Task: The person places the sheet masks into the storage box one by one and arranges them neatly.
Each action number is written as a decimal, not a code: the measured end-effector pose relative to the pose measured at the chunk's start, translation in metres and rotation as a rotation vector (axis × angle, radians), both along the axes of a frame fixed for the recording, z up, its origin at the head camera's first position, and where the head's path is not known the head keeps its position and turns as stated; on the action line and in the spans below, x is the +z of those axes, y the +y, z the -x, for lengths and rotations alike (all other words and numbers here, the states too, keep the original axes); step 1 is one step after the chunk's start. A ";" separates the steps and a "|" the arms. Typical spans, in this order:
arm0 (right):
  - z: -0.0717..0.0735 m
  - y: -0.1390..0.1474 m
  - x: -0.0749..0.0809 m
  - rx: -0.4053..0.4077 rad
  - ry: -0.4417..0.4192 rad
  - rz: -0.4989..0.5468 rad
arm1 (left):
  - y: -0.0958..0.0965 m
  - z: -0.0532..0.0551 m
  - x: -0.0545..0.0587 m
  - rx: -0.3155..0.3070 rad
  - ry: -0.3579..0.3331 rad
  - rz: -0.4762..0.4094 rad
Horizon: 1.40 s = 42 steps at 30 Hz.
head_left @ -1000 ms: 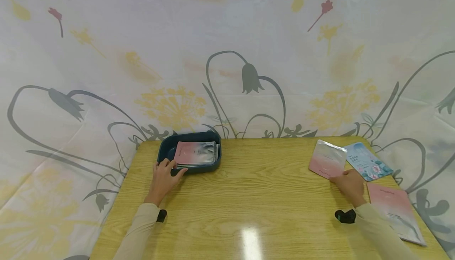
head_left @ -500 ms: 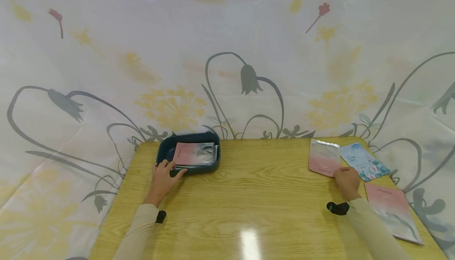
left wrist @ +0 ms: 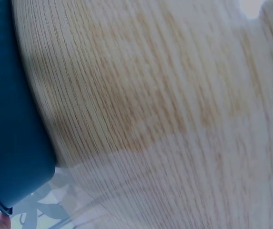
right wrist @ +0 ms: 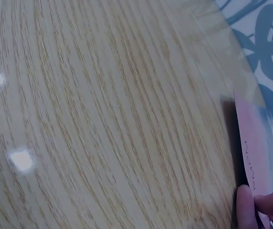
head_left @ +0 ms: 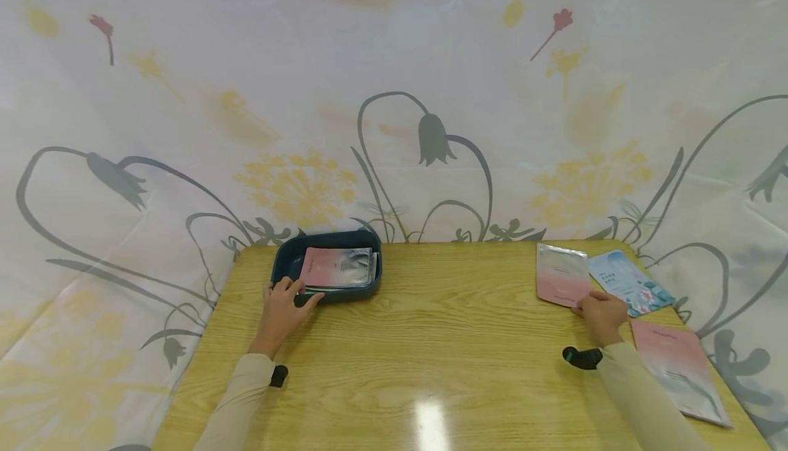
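Note:
At the table's back left stands a dark blue plastic basket (head_left: 341, 295) with several sachets in it, a pink and silver sachet (head_left: 337, 267) on top. My left hand (head_left: 286, 311) grips the basket's near left corner, fingers over the rim and thumb along the front wall. On the right, my right hand (head_left: 602, 315) pinches the lower right corner of another pink and silver sheet-mask sachet (head_left: 561, 274) between thumb and fingers. In the right wrist view that sachet (right wrist: 255, 138) shows edge-on, with a shadow beside it on the wood.
A light blue flowered sachet (head_left: 631, 283) lies just right of the held one. Nearer the right edge lies a larger pink and silver sachet (head_left: 680, 372), partly beside my sleeve. The wooden table (head_left: 443, 328) ends at a flower-printed cloth (head_left: 394, 184) behind.
My right hand has shifted slightly left, and the pinched sachet has turned more upright in the head view. The left hand stays at the basket's corner.

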State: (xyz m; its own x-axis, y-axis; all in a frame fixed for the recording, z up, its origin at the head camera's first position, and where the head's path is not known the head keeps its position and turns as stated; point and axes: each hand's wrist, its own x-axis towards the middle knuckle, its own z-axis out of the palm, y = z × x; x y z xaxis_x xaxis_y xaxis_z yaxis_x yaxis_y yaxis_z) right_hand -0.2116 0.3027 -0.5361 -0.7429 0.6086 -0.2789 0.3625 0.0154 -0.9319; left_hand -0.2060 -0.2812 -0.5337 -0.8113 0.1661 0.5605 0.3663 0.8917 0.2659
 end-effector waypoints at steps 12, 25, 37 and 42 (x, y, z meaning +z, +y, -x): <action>-0.009 -0.008 -0.009 0.064 -0.026 -0.335 | 0.000 0.000 -0.001 -0.010 -0.027 -0.040; -0.018 -0.021 0.002 0.114 0.036 -0.285 | 0.000 0.000 -0.001 -0.010 -0.043 -0.054; -0.012 -0.033 0.002 0.258 0.162 0.013 | 0.000 -0.001 -0.001 -0.010 -0.060 -0.076; -0.012 -0.042 0.014 0.332 0.166 0.027 | 0.001 -0.001 -0.002 -0.012 -0.053 -0.083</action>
State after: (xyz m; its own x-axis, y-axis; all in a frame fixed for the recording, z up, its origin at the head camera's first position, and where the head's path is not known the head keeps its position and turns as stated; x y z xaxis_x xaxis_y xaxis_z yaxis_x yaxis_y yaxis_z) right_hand -0.1994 0.2606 -0.5218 -0.9351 0.3209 -0.1507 0.1856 0.0812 -0.9793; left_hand -0.2047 -0.2801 -0.5353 -0.8384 0.1310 0.5291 0.3606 0.8612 0.3582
